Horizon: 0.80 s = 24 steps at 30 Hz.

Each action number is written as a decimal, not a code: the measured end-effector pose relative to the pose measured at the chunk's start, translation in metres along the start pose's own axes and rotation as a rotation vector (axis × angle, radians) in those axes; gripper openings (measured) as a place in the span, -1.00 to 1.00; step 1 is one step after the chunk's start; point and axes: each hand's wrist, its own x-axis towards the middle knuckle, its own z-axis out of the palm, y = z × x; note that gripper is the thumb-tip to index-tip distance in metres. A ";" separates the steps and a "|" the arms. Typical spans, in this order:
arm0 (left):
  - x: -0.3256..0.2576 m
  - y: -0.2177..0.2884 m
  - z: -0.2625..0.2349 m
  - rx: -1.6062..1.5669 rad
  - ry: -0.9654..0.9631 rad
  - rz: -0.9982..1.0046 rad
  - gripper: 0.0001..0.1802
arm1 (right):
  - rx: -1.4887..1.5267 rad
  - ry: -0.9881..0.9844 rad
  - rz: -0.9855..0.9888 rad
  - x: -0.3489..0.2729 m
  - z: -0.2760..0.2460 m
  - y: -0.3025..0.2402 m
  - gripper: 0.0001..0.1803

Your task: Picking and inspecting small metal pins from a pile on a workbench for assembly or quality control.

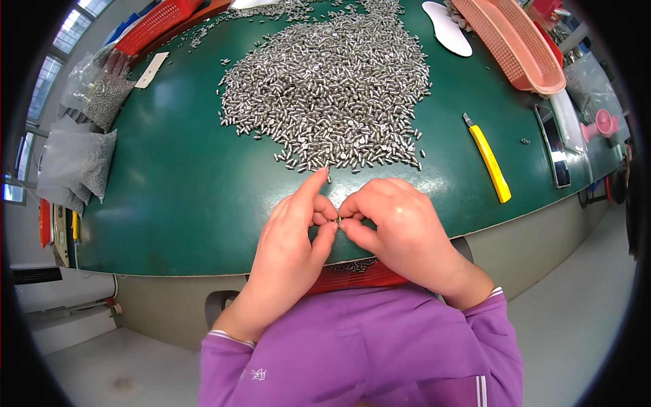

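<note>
My left hand (pixel 293 227) and my right hand (pixel 397 220) meet at the table's near edge. Their fingertips pinch a tiny metal part (pixel 338 220) between them; most of it is covered by the fingers. The left index finger stretches forward beside a single loose metal piece (pixel 329 179). Just beyond lies a wide heap of small silvery cylindrical metal parts (pixel 332 88), spread over the green tabletop (pixel 169 197). Below the edge, against my lap, a red basket (pixel 393 275) holds more small parts, partly hidden by my hands.
A yellow utility knife (pixel 489 163) lies to the right, blade showing, with a phone (pixel 553 146) beyond it. A pink basket (pixel 519 51) and white insole-shaped piece (pixel 447 28) are far right. Filled plastic bags (pixel 74 159) line the left edge; a red basket (pixel 159 26) stands far left.
</note>
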 end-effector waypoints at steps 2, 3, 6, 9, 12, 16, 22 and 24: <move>-0.001 0.001 0.001 -0.009 -0.004 0.001 -0.22 | -0.009 -0.006 0.015 -0.002 0.000 -0.001 -0.80; -0.001 0.001 0.001 -0.019 -0.007 0.001 -0.21 | -0.010 -0.004 0.014 -0.003 0.000 -0.001 -0.80; -0.003 -0.001 0.001 -0.024 -0.019 0.004 -0.20 | -0.009 0.009 -0.016 -0.005 0.002 0.000 -0.76; -0.003 -0.002 0.001 -0.032 -0.025 0.007 -0.20 | 0.015 0.011 -0.054 -0.007 0.002 0.003 -0.76; -0.004 -0.002 -0.001 -0.046 -0.037 -0.009 -0.19 | 0.033 0.003 -0.050 -0.007 0.000 0.002 -0.75; -0.005 -0.001 -0.004 -0.057 -0.045 -0.019 -0.18 | 0.022 -0.026 -0.020 -0.005 -0.004 0.001 -0.74; -0.011 -0.002 -0.007 -0.038 0.006 -0.049 -0.21 | 0.029 -0.042 -0.050 -0.003 -0.002 -0.001 -0.67; -0.013 -0.006 -0.006 0.026 0.089 0.005 -0.23 | 0.019 -0.036 -0.089 -0.002 0.003 -0.004 -0.66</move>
